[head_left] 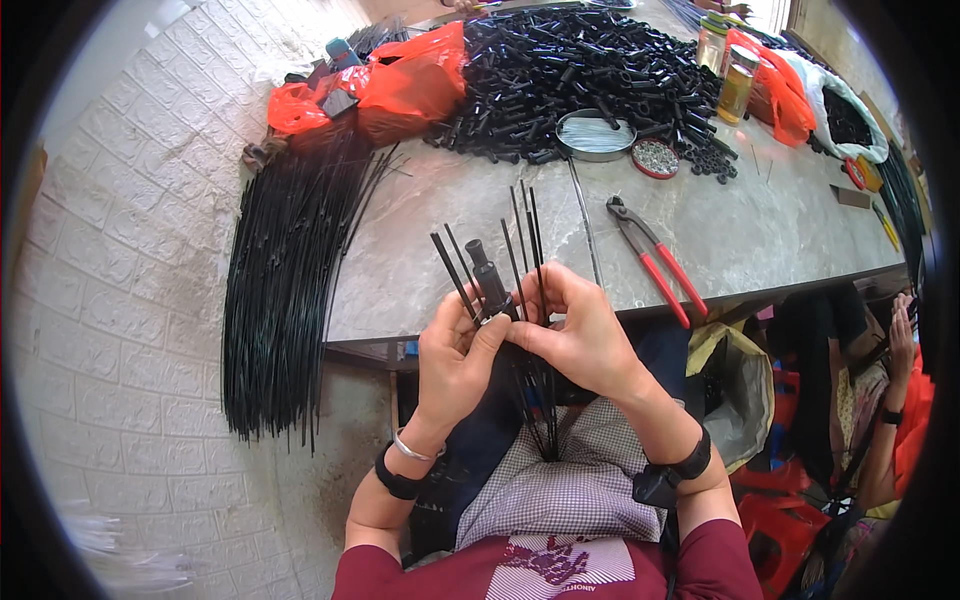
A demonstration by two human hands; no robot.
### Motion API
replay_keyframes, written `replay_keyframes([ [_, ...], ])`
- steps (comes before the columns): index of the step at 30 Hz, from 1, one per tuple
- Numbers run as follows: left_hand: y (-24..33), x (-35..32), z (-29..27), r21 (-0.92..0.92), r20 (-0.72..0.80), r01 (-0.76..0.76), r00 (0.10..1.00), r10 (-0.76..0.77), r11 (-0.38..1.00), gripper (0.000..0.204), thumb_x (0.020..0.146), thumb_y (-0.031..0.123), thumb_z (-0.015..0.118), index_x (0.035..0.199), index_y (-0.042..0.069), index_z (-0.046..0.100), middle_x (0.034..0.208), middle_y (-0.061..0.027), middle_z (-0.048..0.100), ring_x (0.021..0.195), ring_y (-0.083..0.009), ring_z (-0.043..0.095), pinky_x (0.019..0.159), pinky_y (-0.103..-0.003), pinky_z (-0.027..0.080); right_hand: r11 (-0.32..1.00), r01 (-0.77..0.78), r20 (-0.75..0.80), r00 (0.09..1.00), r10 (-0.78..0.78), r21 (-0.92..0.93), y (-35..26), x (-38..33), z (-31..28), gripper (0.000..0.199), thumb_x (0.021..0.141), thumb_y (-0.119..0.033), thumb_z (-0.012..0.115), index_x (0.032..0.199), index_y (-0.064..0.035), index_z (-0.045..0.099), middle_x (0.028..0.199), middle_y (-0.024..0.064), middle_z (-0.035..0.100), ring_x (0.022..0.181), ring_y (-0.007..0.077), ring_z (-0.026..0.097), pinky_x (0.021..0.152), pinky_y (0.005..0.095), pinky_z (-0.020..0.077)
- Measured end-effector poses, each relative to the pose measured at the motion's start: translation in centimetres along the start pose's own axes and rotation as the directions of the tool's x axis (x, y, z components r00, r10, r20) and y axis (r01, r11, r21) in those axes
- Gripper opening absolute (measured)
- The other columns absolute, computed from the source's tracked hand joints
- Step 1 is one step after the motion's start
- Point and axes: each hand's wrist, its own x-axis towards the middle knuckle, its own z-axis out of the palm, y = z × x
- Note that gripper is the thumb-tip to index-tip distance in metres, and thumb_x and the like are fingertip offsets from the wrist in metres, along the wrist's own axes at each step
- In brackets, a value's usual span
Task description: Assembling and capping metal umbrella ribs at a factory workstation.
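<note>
Above my lap I hold a black tubular hub (486, 277) upright, with thin black rods (524, 225) standing up around it and trailing down toward my apron. My left hand (460, 345) is closed around the hub's lower collar, its thumb pressed on the front edge. From the other side, my right hand (578, 335) is closed too, thumb and fingers pinching at the collar and the rods beside it. A small pale bit shows at the left thumb tip; what it is I cannot make out.
A heap of black tubes (590, 65) covers the table's far side. Long black rods (285, 290) overhang its left edge. Red-handled pincers (655, 255) lie right of my hands, near a round tin (596, 135) of thin wires. At far right sits another person (893, 400).
</note>
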Motion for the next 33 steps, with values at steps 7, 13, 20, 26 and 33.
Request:
replay_keyframes([
  [7, 0.2, -0.3, -0.5, -0.003, 0.047, 0.009, 0.999, -0.009, 1.0, 0.032, 0.091, 0.002, 0.058, 0.121, -0.007, 0.05, 0.105, -0.0098, 0.064, 0.094, -0.0125, 0.062, 0.082, -0.024, 0.05, 0.993, -0.08, 0.006, 0.997, 0.081, -0.088, -1.7, -0.8, -0.2, 0.024, 0.074, -0.01, 0.075, 0.086, 0.0025, 0.06, 0.069, 0.0032, 0.056, 0.064, 0.0065, 0.051, 0.06, 0.0238, 0.0457],
  [13, -1.3, -0.5, -1.8, -0.19, 0.101, 0.0, 0.995, 0.02, 0.982, 0.031, 0.091, 0.004, 0.059, 0.119, -0.006, 0.052, 0.107, -0.0107, 0.063, 0.098, -0.015, 0.061, 0.088, -0.026, 0.048, 0.929, -0.177, 0.029, 0.984, 0.177, 0.324, -1.7, -1.9, -0.3, 0.017, 0.079, -0.005, 0.071, 0.09, 0.005, 0.064, 0.078, 0.0061, 0.064, 0.071, 0.0067, 0.059, 0.061, 0.0214, 0.0485],
  [20, -0.9, -0.4, -1.3, -0.22, 0.172, -0.027, 0.983, 0.066, 0.975, 0.033, 0.089, 0.014, 0.064, 0.115, -0.006, 0.056, 0.111, -0.0136, 0.063, 0.104, -0.0185, 0.061, 0.092, -0.03, 0.047, 0.992, -0.015, -0.032, 0.999, 0.019, 0.121, -2.4, -2.7, -0.5, 0.012, 0.081, -0.004, 0.069, 0.09, 0.0045, 0.066, 0.083, 0.0083, 0.065, 0.074, 0.0092, 0.063, 0.058, 0.0227, 0.0509],
  [26, -1.2, -0.7, -1.1, -0.179, 0.187, -0.053, 0.979, 0.086, 0.982, 0.032, 0.092, 0.012, 0.06, 0.117, -0.006, 0.057, 0.114, -0.0162, 0.063, 0.105, -0.0203, 0.061, 0.093, -0.032, 0.048, 0.98, 0.18, -0.096, 0.977, -0.188, -0.083, -2.6, -3.3, -0.1, 0.014, 0.077, -0.003, 0.07, 0.089, 0.0039, 0.065, 0.081, 0.011, 0.064, 0.069, 0.0149, 0.064, 0.056, 0.0246, 0.05],
  [33, -1.0, -0.8, -1.6, -0.133, 0.191, -0.051, 0.979, 0.076, 0.99, 0.03, 0.089, 0.011, 0.065, 0.113, -0.006, 0.059, 0.108, -0.0139, 0.065, 0.102, -0.0188, 0.061, 0.09, -0.032, 0.049, 0.965, 0.134, -0.157, 0.973, -0.172, -0.226, -1.4, -2.8, -0.9, 0.028, 0.07, -0.007, 0.077, 0.093, 0.0001, 0.061, 0.088, 0.0078, 0.059, 0.07, 0.0186, 0.061, 0.064, 0.0248, 0.049],
])
